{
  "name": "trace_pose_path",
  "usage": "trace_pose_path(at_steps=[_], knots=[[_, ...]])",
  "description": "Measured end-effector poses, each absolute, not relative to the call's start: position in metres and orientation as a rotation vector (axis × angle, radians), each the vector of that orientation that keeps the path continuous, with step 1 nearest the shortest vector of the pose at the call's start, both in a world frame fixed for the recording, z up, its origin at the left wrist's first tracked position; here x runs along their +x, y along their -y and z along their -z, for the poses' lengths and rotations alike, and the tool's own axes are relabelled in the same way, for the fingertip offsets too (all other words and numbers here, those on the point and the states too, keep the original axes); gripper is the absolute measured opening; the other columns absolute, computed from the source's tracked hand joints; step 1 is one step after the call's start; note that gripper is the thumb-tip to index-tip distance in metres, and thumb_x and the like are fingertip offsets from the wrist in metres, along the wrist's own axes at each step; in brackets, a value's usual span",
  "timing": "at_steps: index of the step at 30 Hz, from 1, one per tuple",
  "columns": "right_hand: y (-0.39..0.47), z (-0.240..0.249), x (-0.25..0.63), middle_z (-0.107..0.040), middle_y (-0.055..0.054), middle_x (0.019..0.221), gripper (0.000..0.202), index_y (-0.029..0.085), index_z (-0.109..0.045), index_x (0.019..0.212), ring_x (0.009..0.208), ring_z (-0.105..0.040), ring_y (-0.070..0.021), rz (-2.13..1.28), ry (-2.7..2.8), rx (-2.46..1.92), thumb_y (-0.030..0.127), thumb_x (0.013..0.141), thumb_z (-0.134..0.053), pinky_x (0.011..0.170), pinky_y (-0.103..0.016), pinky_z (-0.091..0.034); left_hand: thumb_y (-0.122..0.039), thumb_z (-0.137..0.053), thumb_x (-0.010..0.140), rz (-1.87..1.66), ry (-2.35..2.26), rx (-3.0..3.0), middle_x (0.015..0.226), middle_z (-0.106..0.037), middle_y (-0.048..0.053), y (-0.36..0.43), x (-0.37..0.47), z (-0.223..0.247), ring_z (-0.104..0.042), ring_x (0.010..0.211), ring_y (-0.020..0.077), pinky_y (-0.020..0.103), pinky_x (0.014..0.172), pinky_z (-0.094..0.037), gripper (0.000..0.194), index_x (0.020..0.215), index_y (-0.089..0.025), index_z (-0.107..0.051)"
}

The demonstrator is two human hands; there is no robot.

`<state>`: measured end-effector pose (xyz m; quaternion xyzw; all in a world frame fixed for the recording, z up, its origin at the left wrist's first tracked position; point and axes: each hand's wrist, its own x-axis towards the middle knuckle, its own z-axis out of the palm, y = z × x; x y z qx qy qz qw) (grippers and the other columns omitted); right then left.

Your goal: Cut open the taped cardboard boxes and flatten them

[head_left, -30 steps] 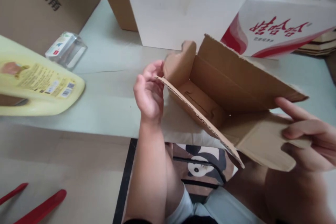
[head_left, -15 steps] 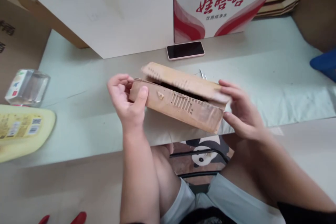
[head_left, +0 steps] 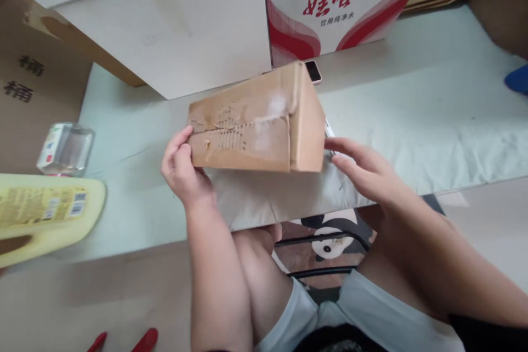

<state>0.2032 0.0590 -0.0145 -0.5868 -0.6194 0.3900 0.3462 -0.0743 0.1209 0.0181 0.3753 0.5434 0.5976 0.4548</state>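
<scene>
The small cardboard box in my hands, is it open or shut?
Shut: the cardboard box shows its flaps meeting along a closed seam, no interior visible.

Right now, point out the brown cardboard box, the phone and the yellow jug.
brown cardboard box [head_left: 243, 132]: head view, on its torn front face.
phone [head_left: 313, 70]: head view, on the corner showing behind the box.
yellow jug [head_left: 45, 209]: head view, on its label.

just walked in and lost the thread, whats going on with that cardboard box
A seated person holds a small brown cardboard box over the near edge of a pale green table. The left hand grips the box's left end and the right hand touches its right end. The flaps look closed, with torn patches along the seam. A phone peeks out behind the box. To the left lie a yellow jug and a clear plastic container.
</scene>
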Motion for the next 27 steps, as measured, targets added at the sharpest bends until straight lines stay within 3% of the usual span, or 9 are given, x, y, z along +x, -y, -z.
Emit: trace_pose_path(at_steps=[2, 7, 11, 13, 16, 19, 23, 27], knots=[[-0.059, 0.012, 0.2, -0.064, -0.008, 0.147, 0.054, 0.03, -0.059, 0.144, 0.141, -0.057, -0.0353, -1.096, 1.711, -1.422, 0.052, 0.096, -0.057, 0.119, -0.062, -0.045, -0.07, -0.055, 0.089, -1.42, -1.329, 0.891, 0.098, -0.073, 0.006, -0.123, -0.072, -0.015, -0.067, 0.114, 0.0315, 0.042, 0.082, -0.058, 0.047, 0.089, -0.026, -0.073], [-0.053, 0.0, 0.191, -0.038, 0.002, 0.168, 0.077, 0.038, -0.028, 0.164, 0.158, -0.034, -0.0279, -1.032, 1.892, -1.144, 0.042, 0.095, -0.062, 0.129, -0.054, -0.034, -0.082, -0.047, 0.085, -1.403, -1.358, 0.747, 0.082, -0.073, 0.005, -0.12, -0.076, 0.003, -0.069, 0.11, 0.0331, 0.041, 0.075, -0.057, 0.061, 0.082, -0.026, -0.07], [-0.049, -0.01, 0.193, -0.023, 0.007, 0.173, 0.08, 0.044, -0.025, 0.163, 0.162, -0.021, -0.0286, -0.986, 1.932, -1.147, 0.042, 0.094, -0.064, 0.13, -0.058, -0.029, -0.089, -0.045, 0.081, -1.305, -1.301, 0.671, 0.083, -0.074, 0.01, -0.114, -0.068, 0.024, -0.072, 0.105, 0.0301, 0.037, 0.073, -0.057, 0.071, 0.087, -0.024, -0.071], [-0.048, -0.014, 0.195, -0.02, 0.008, 0.174, 0.08, 0.046, -0.024, 0.163, 0.162, -0.017, -0.0296, -0.947, 1.895, -1.193, 0.044, 0.094, -0.064, 0.13, -0.06, -0.03, -0.094, -0.043, 0.076, -1.147, -1.2, 0.669, 0.08, -0.074, 0.012, -0.111, -0.062, 0.034, -0.074, 0.092, 0.0288, 0.032, 0.062, -0.055, 0.079, 0.091, -0.022, -0.072], [-0.045, -0.015, 0.199, -0.024, 0.008, 0.173, 0.075, 0.048, -0.028, 0.161, 0.163, -0.016, -0.0316, -0.861, 1.849, -1.186, 0.047, 0.094, -0.062, 0.129, -0.06, -0.032, -0.093, -0.047, 0.074, -0.924, -1.094, 0.667, 0.069, -0.071, 0.012, -0.107, -0.06, 0.042, -0.072, 0.068, 0.0257, 0.026, 0.043, -0.043, 0.081, 0.095, -0.02, -0.073], [-0.043, -0.011, 0.201, -0.031, 0.006, 0.171, 0.07, 0.047, -0.031, 0.16, 0.161, -0.025, -0.0334, -0.784, 1.785, -1.145, 0.047, 0.096, -0.058, 0.127, -0.059, -0.036, -0.093, -0.045, 0.075, -0.702, -1.083, 0.735, 0.064, -0.071, 0.012, -0.103, -0.064, 0.04, -0.067, 0.051, 0.0227, 0.025, 0.034, -0.03, 0.082, 0.092, -0.018, -0.075], [-0.043, -0.003, 0.202, -0.044, -0.004, 0.163, 0.067, 0.038, -0.036, 0.159, 0.151, -0.042, -0.0351, -0.671, 1.737, -1.18, 0.045, 0.096, -0.056, 0.123, -0.056, -0.044, -0.093, -0.038, 0.078, -0.369, -1.197, 0.907, 0.071, -0.075, 0.016, -0.101, -0.068, 0.023, -0.064, 0.044, 0.0188, 0.024, 0.034, -0.024, 0.086, 0.073, -0.015, -0.073], [-0.047, -0.002, 0.2, -0.05, -0.008, 0.157, 0.057, 0.032, -0.051, 0.149, 0.148, -0.045, -0.0369, -0.434, 1.763, -1.1, 0.037, 0.093, -0.062, 0.126, -0.062, -0.035, -0.071, -0.042, 0.093, -0.26, -1.433, 1.034, 0.067, -0.074, 0.013, -0.106, -0.069, 0.006, -0.055, 0.039, 0.0122, 0.023, 0.04, -0.027, 0.068, 0.067, -0.014, -0.069]])
